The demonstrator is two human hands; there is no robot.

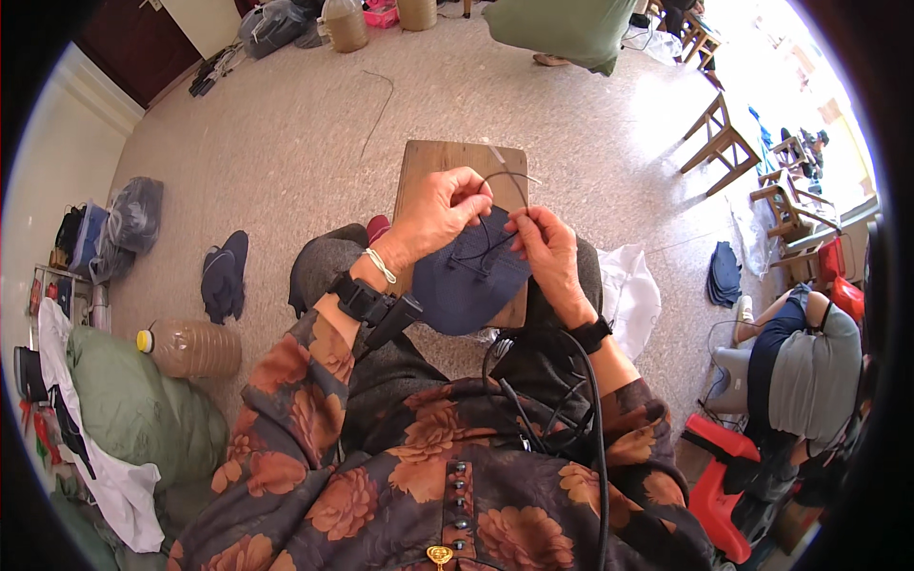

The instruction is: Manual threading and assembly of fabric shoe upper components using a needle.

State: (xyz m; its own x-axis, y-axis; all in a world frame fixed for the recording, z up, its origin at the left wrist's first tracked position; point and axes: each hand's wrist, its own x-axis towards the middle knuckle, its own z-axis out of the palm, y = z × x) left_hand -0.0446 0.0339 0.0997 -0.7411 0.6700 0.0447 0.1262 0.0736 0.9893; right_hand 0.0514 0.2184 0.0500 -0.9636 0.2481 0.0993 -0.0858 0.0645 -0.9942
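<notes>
My left hand [431, 217] is closed in a pinch on a thin black cord [502, 174], which loops up between my hands and has pale tips. The fingers of my right hand [549, 249] are also pressed together on this cord. Beneath them, a rounded navy fabric piece [465, 297] lies on a wooden stool [419, 162] between my knees. More of the dark cord rests in loops across the fabric's upper part. How the cord passes through the fabric cannot be made out.
Navy fabric pieces lie on the floor at left [225, 276] and in a stack at right [724, 274]. A yellow-capped jug [195, 348] and green sack [143, 400] are to my left. At right stand wooden stools [724, 143] and a seated person [809, 371].
</notes>
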